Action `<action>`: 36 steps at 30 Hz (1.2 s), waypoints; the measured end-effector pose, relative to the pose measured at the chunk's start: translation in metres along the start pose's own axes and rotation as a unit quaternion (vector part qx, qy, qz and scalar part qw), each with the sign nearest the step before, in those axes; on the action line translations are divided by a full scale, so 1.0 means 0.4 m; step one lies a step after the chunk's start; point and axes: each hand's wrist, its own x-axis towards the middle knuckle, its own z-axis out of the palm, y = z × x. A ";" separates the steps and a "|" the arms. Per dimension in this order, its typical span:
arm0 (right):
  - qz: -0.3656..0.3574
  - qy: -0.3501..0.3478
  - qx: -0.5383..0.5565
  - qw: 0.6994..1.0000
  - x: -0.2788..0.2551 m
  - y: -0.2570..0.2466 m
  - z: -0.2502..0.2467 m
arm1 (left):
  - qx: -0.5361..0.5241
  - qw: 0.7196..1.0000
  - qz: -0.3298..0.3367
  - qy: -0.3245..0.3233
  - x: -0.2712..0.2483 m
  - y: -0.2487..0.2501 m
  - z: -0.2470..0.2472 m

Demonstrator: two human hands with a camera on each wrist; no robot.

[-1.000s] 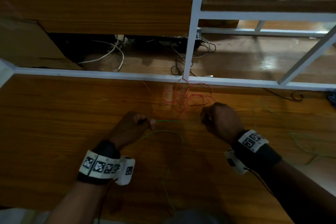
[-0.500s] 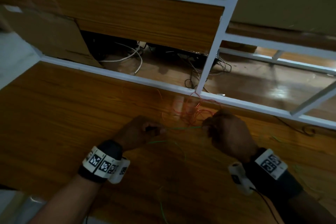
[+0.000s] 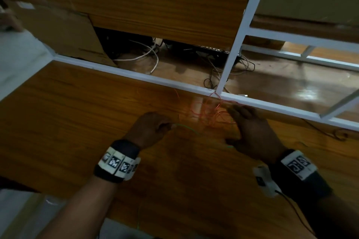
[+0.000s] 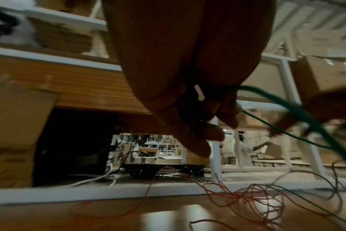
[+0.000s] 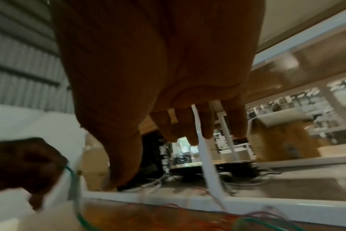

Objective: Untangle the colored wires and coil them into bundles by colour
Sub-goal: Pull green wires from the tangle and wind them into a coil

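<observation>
The bench [image 3: 81,122] is a wood-grain top with a white rim [image 3: 136,75] along its far edge. On it, right against that rim, lies a loose tangle of red wire [image 3: 206,114], with 1 loop lapping onto the rim. A thin green wire [image 3: 186,127] lies on the wood just nearer than the red tangle, and another green stretch [image 3: 138,219] runs off the bench's near edge, well apart from the red tangle.

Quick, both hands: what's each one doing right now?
Left hand: pinching the green wire.
Right hand: open, fingers straight, holding nothing.
</observation>
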 end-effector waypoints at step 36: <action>0.085 0.127 0.093 0.984 0.052 0.166 0.002 | -0.241 0.952 -0.182 0.049 -0.165 -0.044 0.020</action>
